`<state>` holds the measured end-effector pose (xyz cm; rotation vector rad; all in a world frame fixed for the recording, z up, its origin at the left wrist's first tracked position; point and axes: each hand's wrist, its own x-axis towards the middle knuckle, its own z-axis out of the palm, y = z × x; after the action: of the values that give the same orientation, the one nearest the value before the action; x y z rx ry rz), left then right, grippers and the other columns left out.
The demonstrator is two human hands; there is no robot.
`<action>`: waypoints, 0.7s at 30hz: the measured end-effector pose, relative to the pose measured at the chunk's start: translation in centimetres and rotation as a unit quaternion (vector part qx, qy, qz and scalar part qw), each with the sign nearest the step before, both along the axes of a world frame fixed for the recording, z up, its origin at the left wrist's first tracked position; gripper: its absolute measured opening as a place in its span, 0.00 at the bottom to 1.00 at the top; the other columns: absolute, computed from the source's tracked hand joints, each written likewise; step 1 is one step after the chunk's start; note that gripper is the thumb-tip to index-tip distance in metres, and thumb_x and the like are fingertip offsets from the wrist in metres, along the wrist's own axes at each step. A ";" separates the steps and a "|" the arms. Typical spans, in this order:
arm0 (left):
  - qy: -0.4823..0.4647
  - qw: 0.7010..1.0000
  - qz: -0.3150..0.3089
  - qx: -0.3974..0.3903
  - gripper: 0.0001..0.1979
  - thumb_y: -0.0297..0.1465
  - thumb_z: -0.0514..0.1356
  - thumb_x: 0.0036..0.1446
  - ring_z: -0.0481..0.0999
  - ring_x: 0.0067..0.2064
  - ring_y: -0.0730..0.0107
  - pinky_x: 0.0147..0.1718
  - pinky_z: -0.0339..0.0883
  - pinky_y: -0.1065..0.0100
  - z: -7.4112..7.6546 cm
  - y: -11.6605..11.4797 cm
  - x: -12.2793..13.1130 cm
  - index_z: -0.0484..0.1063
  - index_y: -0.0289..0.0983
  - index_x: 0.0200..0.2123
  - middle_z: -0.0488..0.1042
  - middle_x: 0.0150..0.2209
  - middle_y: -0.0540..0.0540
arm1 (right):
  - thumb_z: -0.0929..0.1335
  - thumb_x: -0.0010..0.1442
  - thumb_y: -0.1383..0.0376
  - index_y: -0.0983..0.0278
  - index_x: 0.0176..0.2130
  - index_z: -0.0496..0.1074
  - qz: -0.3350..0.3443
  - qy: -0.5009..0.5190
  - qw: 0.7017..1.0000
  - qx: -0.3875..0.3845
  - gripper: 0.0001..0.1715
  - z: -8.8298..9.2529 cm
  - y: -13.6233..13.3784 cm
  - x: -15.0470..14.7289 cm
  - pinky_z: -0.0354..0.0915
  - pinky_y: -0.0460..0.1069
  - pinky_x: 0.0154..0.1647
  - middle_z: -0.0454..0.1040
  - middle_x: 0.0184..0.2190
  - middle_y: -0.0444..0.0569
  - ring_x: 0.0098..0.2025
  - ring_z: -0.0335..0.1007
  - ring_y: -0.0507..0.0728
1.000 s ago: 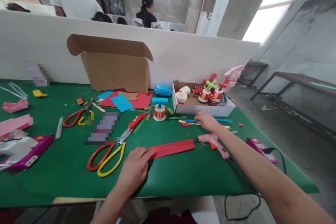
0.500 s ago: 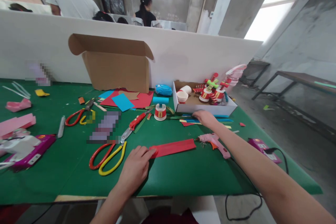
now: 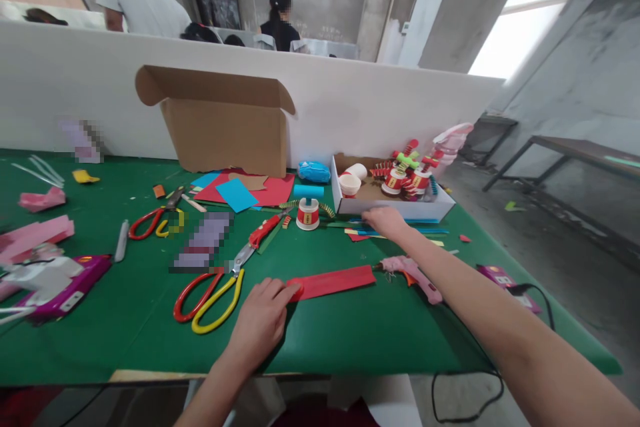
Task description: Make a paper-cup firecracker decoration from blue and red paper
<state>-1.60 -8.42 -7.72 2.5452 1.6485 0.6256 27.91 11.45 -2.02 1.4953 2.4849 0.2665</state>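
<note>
My left hand (image 3: pixel 265 310) presses its fingers on the left end of a red paper strip (image 3: pixel 337 282), where a small round red piece shows under the fingertips. The strip lies flat on the green tabletop. Farther off, my right hand (image 3: pixel 385 221) reaches down to the thin blue, green and yellow paper strips (image 3: pixel 423 230) in front of the white box (image 3: pixel 400 209). Its fingers are closed together, and what they hold, if anything, is hidden. Under my right forearm lies a pink glue gun (image 3: pixel 407 272), its nozzle close to the red strip's right end.
Large scissors (image 3: pixel 220 300) with red and yellow handles lie left of my left hand. A paper-cup figure (image 3: pixel 307 215) with folded paper arms stands mid-table, beside coloured paper sheets (image 3: pixel 273 193). A smaller pair of scissors (image 3: pixel 146 223) and a purple pack (image 3: pixel 75 290) lie farther left.
My right hand has shifted slightly left over the thin strips. My left hand stays on the red strip; the whole view has moved a little.
</note>
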 end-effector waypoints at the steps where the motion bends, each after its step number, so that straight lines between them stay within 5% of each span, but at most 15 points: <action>1: 0.001 1.000 0.000 -0.001 0.22 0.18 0.47 0.55 0.65 0.37 0.63 0.37 0.60 0.63 0.0 0.0 0.0 0.70 0.39 0.48 0.70 0.36 0.44 | 0.60 0.63 0.64 0.61 0.41 0.76 0.003 -0.002 1.000 -0.001 0.16 0.0 0.1 -0.1 0.60 0.49 0.33 0.78 0.38 0.56 0.40 0.74 0.61; 14: -0.001 1.000 0.000 -0.017 0.22 0.19 0.47 0.55 0.65 0.38 0.63 0.38 0.62 0.62 0.5 0.0 0.1 0.70 0.39 0.48 0.70 0.36 0.44 | 0.63 0.58 0.68 0.64 0.41 0.74 0.020 -0.008 1.000 0.008 0.14 1.0 0.2 -0.1 0.58 0.48 0.33 0.78 0.37 0.57 0.39 0.74 0.61; 21: -0.006 1.000 0.000 -0.017 0.22 0.19 0.47 0.56 0.65 0.38 0.63 0.38 0.62 0.62 0.5 0.0 0.1 0.70 0.39 0.49 0.70 0.37 0.44 | 0.65 0.55 0.64 0.62 0.40 0.71 -0.026 0.215 0.976 0.031 0.11 3.4 -0.7 2.5 0.58 0.45 0.29 0.77 0.30 0.46 0.29 0.70 0.53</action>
<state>-1.53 -8.44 -7.23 2.5125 1.6418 0.6052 30.40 10.78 1.38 1.8028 2.7759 0.0069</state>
